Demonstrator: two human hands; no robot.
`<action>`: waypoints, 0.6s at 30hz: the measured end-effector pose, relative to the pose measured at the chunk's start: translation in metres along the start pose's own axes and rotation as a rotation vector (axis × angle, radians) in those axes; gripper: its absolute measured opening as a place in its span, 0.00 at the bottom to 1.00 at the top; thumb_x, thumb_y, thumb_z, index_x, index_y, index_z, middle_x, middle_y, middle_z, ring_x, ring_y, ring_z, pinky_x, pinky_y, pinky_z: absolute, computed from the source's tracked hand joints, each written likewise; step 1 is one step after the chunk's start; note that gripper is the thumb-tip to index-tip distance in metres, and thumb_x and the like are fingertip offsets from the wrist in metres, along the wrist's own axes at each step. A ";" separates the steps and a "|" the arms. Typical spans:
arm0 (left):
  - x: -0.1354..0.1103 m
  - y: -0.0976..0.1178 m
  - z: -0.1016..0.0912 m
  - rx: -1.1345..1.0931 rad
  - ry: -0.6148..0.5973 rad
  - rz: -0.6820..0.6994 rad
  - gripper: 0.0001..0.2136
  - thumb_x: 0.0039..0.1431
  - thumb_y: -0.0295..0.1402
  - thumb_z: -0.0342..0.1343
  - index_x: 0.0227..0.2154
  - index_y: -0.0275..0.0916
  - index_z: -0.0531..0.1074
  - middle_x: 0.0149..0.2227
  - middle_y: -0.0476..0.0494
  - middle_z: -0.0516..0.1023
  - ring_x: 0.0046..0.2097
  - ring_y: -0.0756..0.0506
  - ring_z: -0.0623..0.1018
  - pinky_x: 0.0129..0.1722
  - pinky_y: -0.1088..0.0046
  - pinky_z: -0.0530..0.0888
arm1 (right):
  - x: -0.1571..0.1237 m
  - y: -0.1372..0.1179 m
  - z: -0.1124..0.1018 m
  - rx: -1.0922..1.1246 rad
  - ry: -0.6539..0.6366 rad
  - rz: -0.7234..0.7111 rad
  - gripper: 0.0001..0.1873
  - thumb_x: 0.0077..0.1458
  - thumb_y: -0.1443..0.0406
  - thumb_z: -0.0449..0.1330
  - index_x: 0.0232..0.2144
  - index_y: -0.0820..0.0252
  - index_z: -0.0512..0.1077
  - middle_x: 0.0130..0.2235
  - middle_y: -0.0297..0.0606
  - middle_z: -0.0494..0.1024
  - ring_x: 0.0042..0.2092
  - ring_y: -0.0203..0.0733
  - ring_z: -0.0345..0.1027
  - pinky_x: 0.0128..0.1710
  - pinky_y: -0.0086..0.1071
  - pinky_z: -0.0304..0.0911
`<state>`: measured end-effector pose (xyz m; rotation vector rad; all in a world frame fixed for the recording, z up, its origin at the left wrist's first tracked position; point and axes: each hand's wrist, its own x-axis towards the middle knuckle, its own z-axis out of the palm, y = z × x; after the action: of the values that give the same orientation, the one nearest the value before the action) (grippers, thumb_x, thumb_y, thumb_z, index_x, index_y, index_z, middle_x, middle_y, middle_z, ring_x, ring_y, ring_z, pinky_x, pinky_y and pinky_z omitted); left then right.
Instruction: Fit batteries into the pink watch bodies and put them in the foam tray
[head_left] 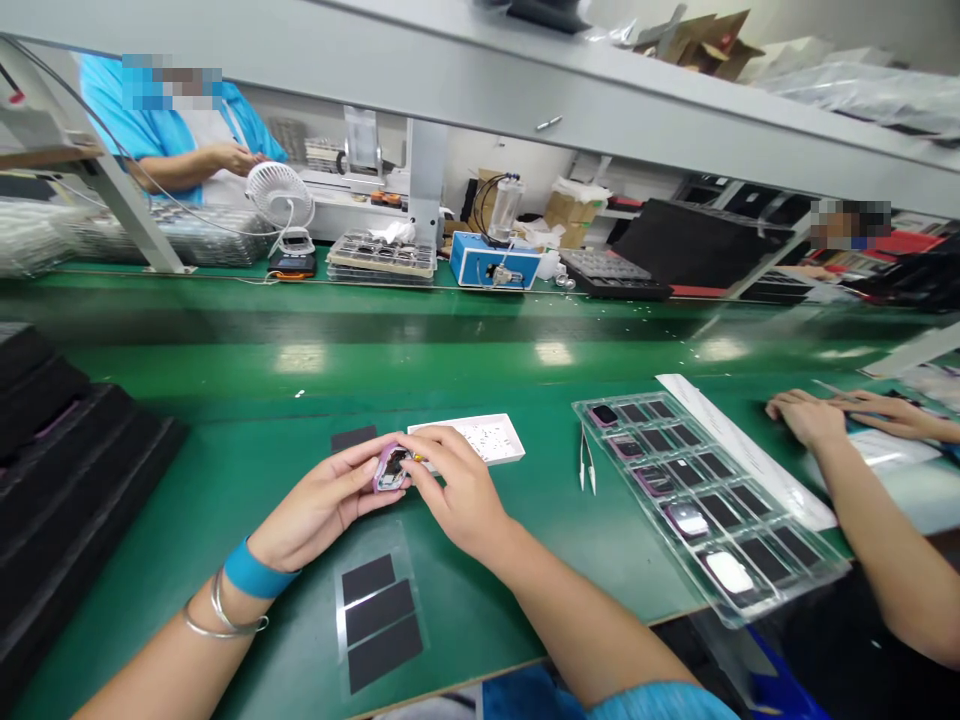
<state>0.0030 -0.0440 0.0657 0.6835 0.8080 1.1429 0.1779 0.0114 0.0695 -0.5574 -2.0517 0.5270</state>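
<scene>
The purple-framed device (379, 482) is held between the person's two hands over the green bench (510, 620), its open side turned upward and tilted so that a dark and silvery interior shows. The step in hand looks to be close fingertip work at that open side; as I judge it, the next move calls for a firm hold on the rim and a light, exact touch, since the interior seems easy to mark or shift. The left hand (321, 508) is closed around the frame from the left, thumb and fingers pinching its rim. The right hand (461, 490) curls in from the other side, thumb and fingertips close together at the device's right edge; a yellowish bit (418, 457) shows there, too small to name, and I cannot tell whether they pinch it or only press. Just beyond the hands lie a shallow white tray (516, 439) scattered with tiny dark bits (491, 441) and a black pad (352, 438); nearer the person, three black rectangles (380, 612) lie on a clear film (390, 540). To the right, tweezers (592, 478) rest beside a clear compartment tray (814, 577) bearing purple-edged pieces (654, 481) and dark panels (722, 511).
</scene>
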 end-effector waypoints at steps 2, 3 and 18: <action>-0.001 0.000 -0.001 -0.002 -0.015 -0.013 0.18 0.58 0.34 0.57 0.51 0.43 0.69 0.50 0.42 0.74 0.50 0.43 0.74 0.51 0.67 0.73 | 0.000 0.000 0.000 -0.023 0.009 -0.037 0.15 0.60 0.70 0.53 0.48 0.58 0.69 0.41 0.40 0.72 0.45 0.39 0.65 0.47 0.34 0.64; -0.002 0.000 -0.001 -0.002 -0.020 -0.017 0.17 0.58 0.34 0.57 0.51 0.42 0.69 0.49 0.41 0.75 0.50 0.43 0.74 0.50 0.67 0.73 | 0.000 0.000 0.000 -0.026 0.010 -0.044 0.14 0.60 0.70 0.53 0.48 0.58 0.69 0.42 0.40 0.73 0.45 0.39 0.65 0.47 0.34 0.64; 0.001 -0.005 -0.005 0.107 0.184 -0.056 0.24 0.53 0.36 0.61 0.54 0.48 0.65 0.55 0.46 0.69 0.56 0.39 0.68 0.49 0.69 0.75 | 0.007 0.009 0.000 0.248 -0.331 0.339 0.26 0.49 0.64 0.66 0.51 0.52 0.68 0.43 0.35 0.69 0.41 0.35 0.67 0.42 0.27 0.66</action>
<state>0.0015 -0.0441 0.0587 0.6462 1.0444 1.1286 0.1757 0.0227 0.0694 -0.7087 -2.1637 1.1214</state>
